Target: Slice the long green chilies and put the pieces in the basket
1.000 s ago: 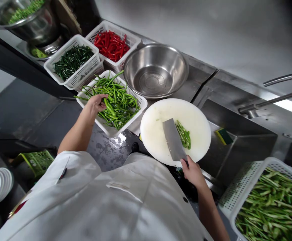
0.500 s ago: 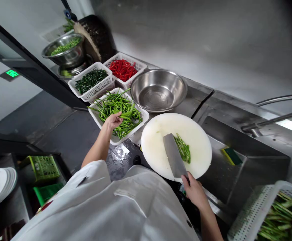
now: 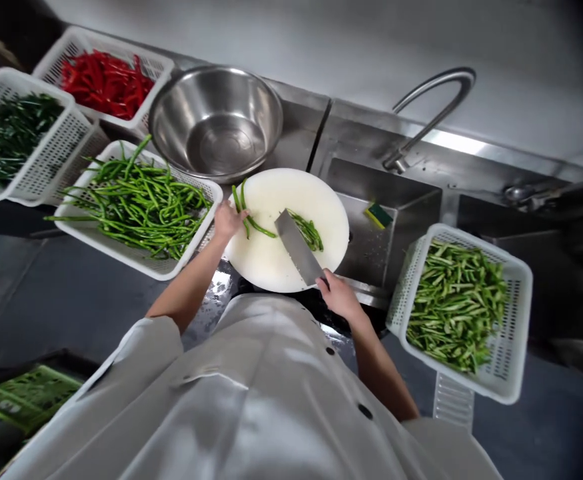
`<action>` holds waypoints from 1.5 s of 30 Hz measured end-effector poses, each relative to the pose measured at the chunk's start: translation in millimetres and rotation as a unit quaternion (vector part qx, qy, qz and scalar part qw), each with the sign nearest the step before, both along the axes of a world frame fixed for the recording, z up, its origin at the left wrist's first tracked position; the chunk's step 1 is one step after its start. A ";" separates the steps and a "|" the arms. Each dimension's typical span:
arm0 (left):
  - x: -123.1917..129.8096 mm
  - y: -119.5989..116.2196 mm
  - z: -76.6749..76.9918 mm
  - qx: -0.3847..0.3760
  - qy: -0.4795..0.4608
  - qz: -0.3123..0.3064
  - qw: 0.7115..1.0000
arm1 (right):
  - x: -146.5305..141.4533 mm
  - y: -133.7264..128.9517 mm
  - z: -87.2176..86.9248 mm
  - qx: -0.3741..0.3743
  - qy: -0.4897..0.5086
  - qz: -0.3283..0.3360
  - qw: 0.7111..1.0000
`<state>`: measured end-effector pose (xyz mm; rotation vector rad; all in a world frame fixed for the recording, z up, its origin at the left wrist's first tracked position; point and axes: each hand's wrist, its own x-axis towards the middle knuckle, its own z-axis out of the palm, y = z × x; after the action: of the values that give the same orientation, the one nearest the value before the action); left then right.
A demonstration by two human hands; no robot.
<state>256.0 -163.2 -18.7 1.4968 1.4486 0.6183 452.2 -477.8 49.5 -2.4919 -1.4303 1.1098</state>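
At the left edge of the round white cutting board (image 3: 256, 260), my left hand (image 3: 229, 220) is closed on a few long green peppers (image 3: 259, 228) that hang over the board. My right hand (image 3: 339, 293) grips the handle of a wide cleaver (image 3: 299, 250), its blade lying low over the board's middle. Just right of the blade rests a small bunch of green peppers (image 3: 309, 230). Left of the board stands a white basket (image 3: 164, 270) heaped with long green peppers (image 3: 146, 207).
A steel bowl (image 3: 216, 127) stands behind the board. Baskets of red peppers (image 3: 104, 83) and dark green peppers (image 3: 14, 133) are at the far left. Rightward are a sink (image 3: 371, 193) with a sponge (image 3: 379, 215), a faucet (image 3: 431, 120) and a basket of cut green pieces (image 3: 456, 303).
My left hand has moved from the basket of green peppers to the board's left edge, bringing a few peppers. The view has turned right. The cleaver remains in my right hand over the board.
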 end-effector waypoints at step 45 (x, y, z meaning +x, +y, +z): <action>0.0 -71.8 -34.3 0.451 0.169 -0.480 0.733 | -26.1 18.6 10.7 -0.070 0.009 0.047 0.996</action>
<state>256.0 -235.0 -53.0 2.9264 0.3132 0.3700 426.2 -459.2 60.3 -2.5205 -1.5312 1.2898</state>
